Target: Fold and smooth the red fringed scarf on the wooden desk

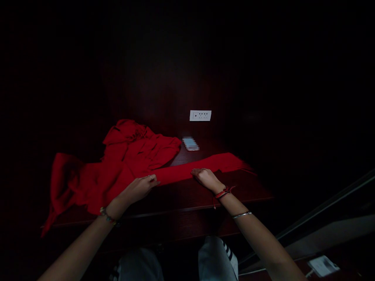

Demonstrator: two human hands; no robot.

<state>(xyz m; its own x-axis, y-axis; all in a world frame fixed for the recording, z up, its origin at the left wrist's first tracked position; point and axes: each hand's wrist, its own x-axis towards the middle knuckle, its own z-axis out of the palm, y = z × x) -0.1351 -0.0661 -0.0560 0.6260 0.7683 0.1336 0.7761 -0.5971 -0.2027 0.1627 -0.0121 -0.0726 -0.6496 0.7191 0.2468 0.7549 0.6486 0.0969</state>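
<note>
Red cloth (pixel 125 156) on bench (pixel 181 201): bunched bench-left, flat strip (pixel 175 173) toward bench-right. Left hand (pixel 143 186) seemingly pinches strip's near edge; right hand (pixel 206 177) fingers together on it, grip unclear. Tail (pixel 47 224) apparently overhangs bench front; tugging could drag pile off.

red cloth (pixel 129 156): left end blurred | light-blue object (pixel 190 143): pixelated | forearms (pixel 258 230): cut off below

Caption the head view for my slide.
Left hand and right hand touch a strip of red cloth on a dark tabletop below a white wall socket.
</note>
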